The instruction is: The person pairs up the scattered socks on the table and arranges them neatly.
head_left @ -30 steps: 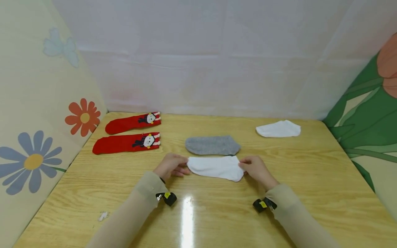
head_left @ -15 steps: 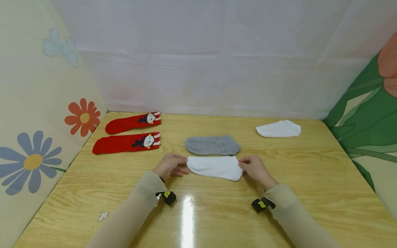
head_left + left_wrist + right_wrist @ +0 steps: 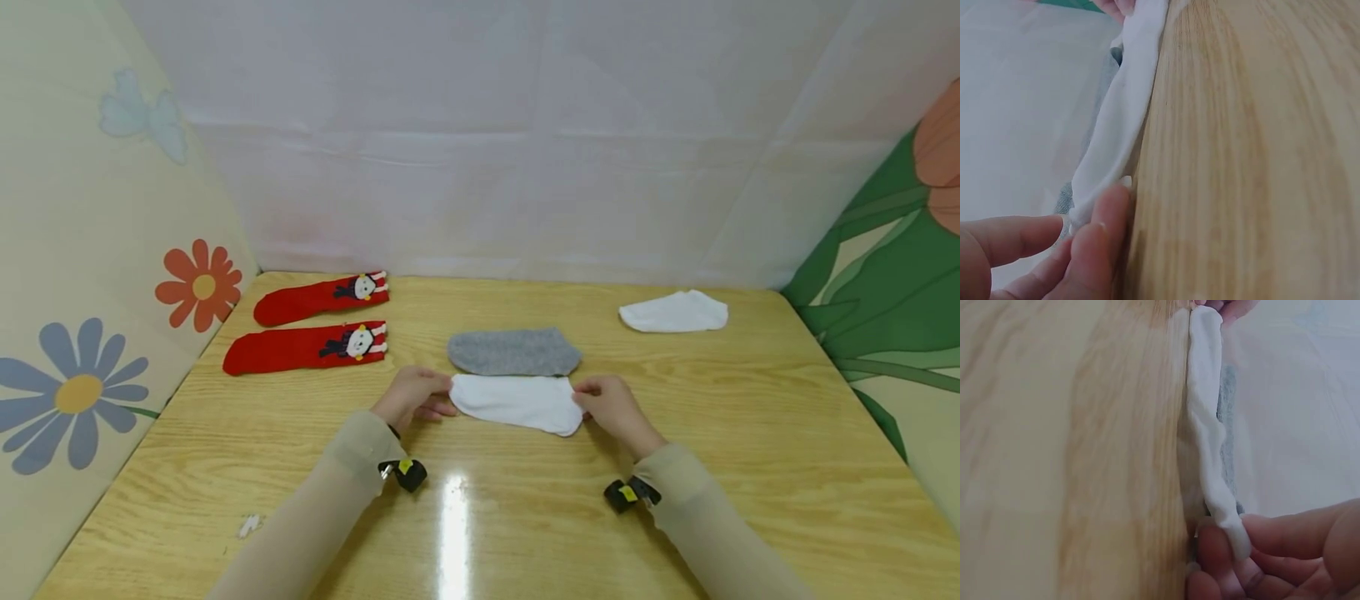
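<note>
Both hands hold a white ankle sock [image 3: 517, 403] stretched sideways, just in front of a grey sock [image 3: 514, 352] lying flat on the table. My left hand [image 3: 415, 395] pinches the toe end between thumb and fingers; the left wrist view shows the thumb and fingertips meeting at the white fabric [image 3: 1116, 119]. At the cuff end my right hand [image 3: 613, 410] pinches the opening, and in the right wrist view the cuff edge [image 3: 1235, 534] sits between thumb and fingers. The white sock's far edge runs right along the grey sock's near edge.
Two red socks [image 3: 306, 347] with a cartoon figure lie at the left of the wooden table [image 3: 525, 517]. Another white sock [image 3: 673, 312] lies at the back right. A pale scuff mark [image 3: 250, 525] shows near the left forearm. A white backdrop [image 3: 480, 167] rises behind the table.
Both hands have shifted the white sock slightly away from the body and a little left, bringing it closer to the grey sock. The other socks stay where they were.
</note>
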A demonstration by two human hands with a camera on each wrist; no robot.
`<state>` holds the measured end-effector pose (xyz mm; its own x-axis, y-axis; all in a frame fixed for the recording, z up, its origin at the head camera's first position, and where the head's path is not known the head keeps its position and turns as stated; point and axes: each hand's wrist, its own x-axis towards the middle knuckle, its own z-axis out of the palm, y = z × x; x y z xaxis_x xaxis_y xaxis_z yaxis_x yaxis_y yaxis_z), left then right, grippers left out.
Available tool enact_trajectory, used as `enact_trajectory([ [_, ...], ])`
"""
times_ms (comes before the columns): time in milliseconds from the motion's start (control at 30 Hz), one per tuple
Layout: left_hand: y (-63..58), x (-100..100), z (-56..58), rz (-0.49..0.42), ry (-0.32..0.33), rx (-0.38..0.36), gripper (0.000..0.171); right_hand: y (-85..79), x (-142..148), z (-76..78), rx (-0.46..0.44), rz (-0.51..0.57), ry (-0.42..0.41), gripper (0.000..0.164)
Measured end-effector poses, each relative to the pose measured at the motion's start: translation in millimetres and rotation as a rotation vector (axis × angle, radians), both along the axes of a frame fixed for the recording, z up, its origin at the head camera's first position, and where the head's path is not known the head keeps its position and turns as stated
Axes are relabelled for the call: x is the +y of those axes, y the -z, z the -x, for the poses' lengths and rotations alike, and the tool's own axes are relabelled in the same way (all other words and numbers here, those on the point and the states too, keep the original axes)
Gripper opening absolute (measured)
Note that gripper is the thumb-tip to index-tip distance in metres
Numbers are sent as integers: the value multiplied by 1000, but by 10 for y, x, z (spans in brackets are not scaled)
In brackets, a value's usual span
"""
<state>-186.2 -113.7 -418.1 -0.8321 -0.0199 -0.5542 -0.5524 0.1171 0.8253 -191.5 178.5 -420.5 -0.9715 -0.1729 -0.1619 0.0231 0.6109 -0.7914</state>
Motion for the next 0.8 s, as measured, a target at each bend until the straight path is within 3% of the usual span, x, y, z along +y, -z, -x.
enact_trajectory([
  [200,-12,-20,1,-2,-6,9,29,-19,38,-2,-5,16,-19,19],
  [533,-133,-69,-26,14,-46,90,32,-52,296,12,-44,2,5,25],
  [800,-190,37,-12,-8,-44,112,34,-60,524,54,-37,-14,19,27],
])
